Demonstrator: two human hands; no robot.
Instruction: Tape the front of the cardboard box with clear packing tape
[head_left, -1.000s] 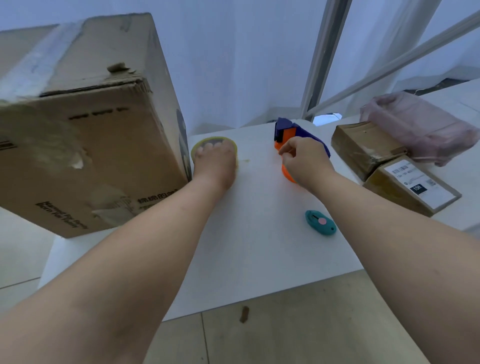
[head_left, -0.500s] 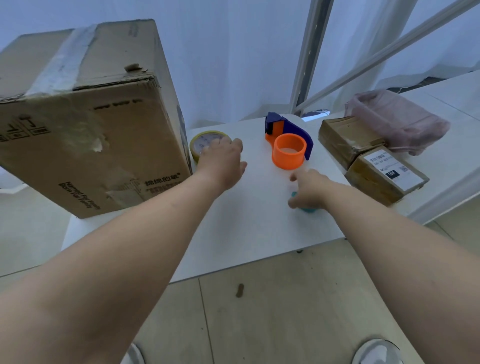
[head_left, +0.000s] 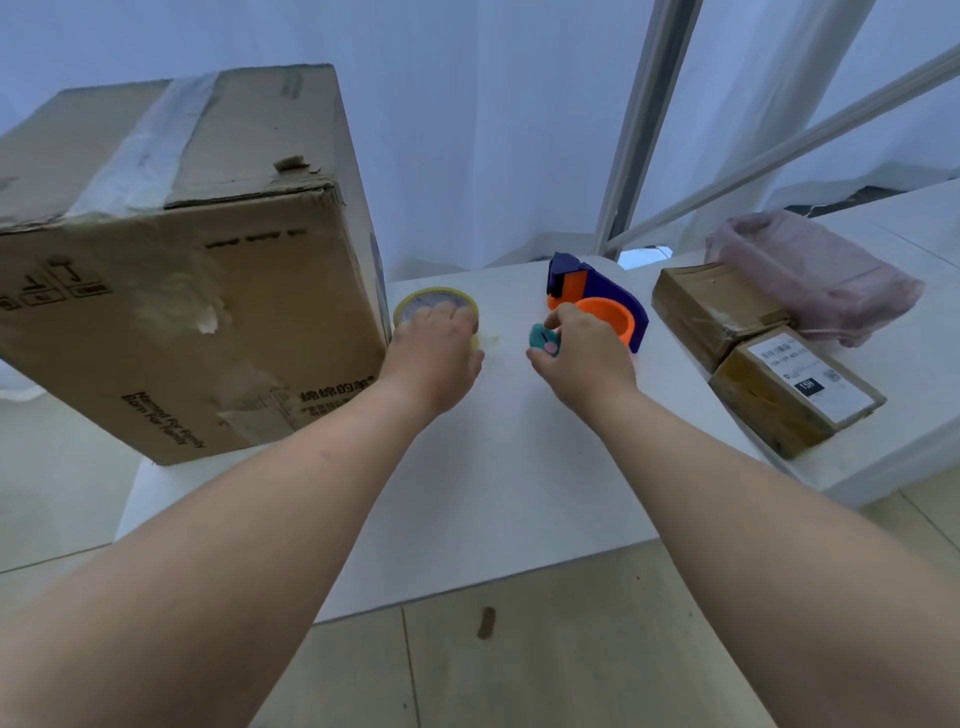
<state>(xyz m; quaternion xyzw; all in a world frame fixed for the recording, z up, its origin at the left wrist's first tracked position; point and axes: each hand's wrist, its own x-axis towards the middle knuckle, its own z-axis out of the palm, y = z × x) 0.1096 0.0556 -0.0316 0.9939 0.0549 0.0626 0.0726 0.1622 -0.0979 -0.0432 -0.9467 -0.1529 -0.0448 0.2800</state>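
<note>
A big worn cardboard box (head_left: 171, 291) stands at the table's left, with old tape across its top. Right beside it a roll of clear packing tape (head_left: 415, 304) lies flat, and my left hand (head_left: 436, 353) rests on top of it with fingers curled over the roll. My right hand (head_left: 582, 358) holds a small teal box cutter (head_left: 543, 339) lifted off the table. Just behind that hand stands an orange and blue tape dispenser (head_left: 608, 306).
The white table (head_left: 509, 483) carries two small brown parcels (head_left: 717, 306) (head_left: 795, 389) on the right, one with a white label. A pink plastic bag (head_left: 815, 270) lies behind them. A white curtain and a metal frame (head_left: 634, 124) stand at the back.
My right hand left the dispenser, reached down to the teal cutter on the table, picked it up and brought it up beside the dispenser. My left hand stayed on the tape roll.
</note>
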